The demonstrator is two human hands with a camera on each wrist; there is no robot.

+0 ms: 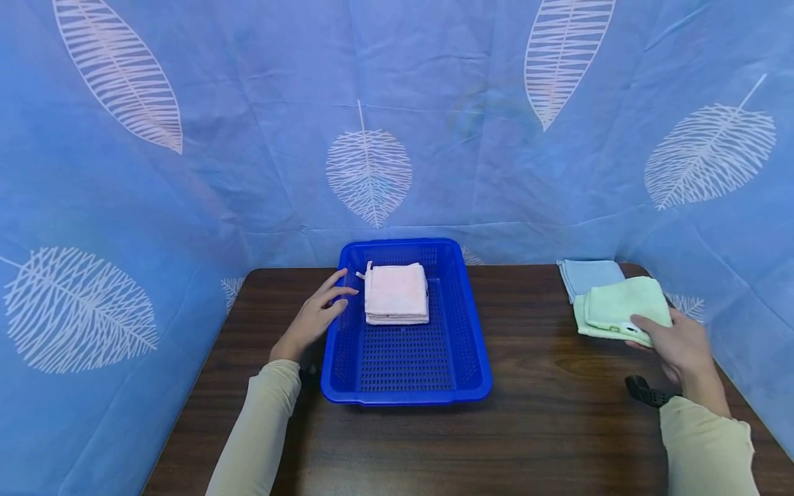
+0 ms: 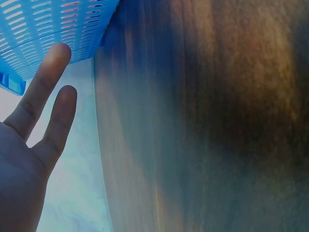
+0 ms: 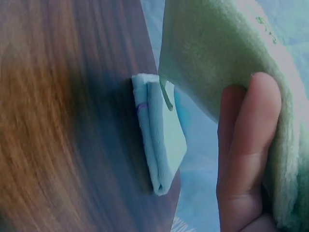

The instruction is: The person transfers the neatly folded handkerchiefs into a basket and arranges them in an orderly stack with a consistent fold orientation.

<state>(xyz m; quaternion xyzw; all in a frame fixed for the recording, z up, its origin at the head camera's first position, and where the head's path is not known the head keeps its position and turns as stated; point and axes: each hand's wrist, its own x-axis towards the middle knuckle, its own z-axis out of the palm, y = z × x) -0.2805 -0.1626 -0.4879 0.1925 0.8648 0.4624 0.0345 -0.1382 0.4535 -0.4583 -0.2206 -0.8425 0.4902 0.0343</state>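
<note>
My right hand pinches a folded light green towel by its near right corner, thumb on top and fingers beneath. In the right wrist view the green towel hangs above the table. A folded light blue towel lies behind it at the table's back right, partly covered in the head view. At the left rim of the blue plastic basket is my left hand, fingers spread and slightly bent, holding nothing. Inside the basket sits a folded pale pink towel, apparently several layers thick.
The basket stands on a dark wooden table, close to its back edge. Blue curtains with white leaf prints surround the table behind and at both sides. A black band is on the right wrist.
</note>
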